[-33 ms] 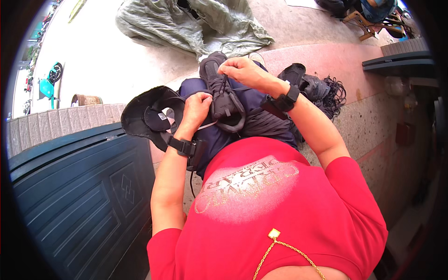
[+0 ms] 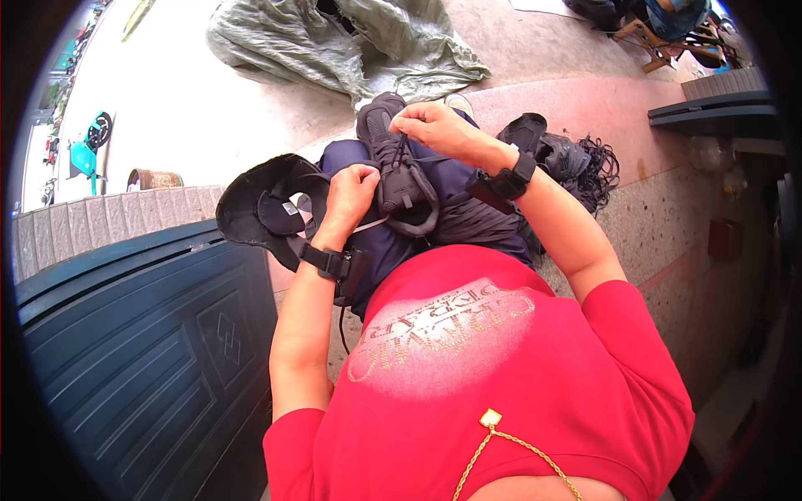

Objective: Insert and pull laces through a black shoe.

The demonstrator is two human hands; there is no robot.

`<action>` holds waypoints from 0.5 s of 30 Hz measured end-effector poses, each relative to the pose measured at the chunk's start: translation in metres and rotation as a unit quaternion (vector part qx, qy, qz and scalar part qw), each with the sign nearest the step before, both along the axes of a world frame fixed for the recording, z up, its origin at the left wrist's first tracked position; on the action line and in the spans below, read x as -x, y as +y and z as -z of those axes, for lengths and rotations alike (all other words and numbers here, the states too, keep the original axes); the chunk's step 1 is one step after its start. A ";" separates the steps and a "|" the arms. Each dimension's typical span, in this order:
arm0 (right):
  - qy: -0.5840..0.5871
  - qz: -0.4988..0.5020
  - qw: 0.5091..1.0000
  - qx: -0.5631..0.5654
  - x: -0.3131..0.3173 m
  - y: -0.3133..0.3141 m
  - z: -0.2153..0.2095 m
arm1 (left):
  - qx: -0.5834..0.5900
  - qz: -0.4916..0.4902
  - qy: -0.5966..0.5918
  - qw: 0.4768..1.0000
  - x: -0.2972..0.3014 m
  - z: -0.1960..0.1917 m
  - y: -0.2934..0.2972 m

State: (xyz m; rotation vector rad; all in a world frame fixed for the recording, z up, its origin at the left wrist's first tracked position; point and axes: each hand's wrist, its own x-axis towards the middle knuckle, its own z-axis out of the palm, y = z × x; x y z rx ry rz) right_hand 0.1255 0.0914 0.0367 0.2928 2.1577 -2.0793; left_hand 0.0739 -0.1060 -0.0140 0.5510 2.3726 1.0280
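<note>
Across the lap of a person in a red T-shirt (image 2: 568, 367), a black lace-up shoe (image 2: 408, 185) rests on dark blue trousers (image 2: 380, 255), its toe pointing away and its opening nearest the wearer's waist. The right hand (image 2: 434, 127) reaches over the lacing, thumb and fingertips drawn together in a pinch on a dark lace (image 2: 402, 147). The left hand (image 2: 349, 199) is closed too, its thumb and forefinger meeting just beside the shoe; whether a lace sits between them cannot be told. Each wrist carries a black strap, one on the left (image 2: 328, 263) and one on the right (image 2: 513, 179). Near the left hand lies a curved black piece (image 2: 242, 200) with a pale label; beyond the right forearm is a tangle of dark cords (image 2: 600, 171). A crumpled grey-green sheet (image 2: 284, 46) spreads over the ground past the shoe's toe. A blue panelled door (image 2: 142, 359) stands at left, and a gold chain (image 2: 476, 457) hangs at the wearer's neck.
</note>
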 end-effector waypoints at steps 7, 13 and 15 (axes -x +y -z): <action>0.002 -0.021 1.000 -0.007 0.002 0.004 -0.002 | 0.064 0.011 -0.032 0.997 0.011 -0.008 0.015; 0.030 -0.053 0.998 -0.023 0.007 -0.001 -0.001 | 0.057 0.021 0.009 0.998 0.010 0.000 0.022; 0.064 -0.058 0.996 -0.032 0.010 -0.004 0.004 | 0.059 0.023 0.028 0.998 0.009 0.001 0.024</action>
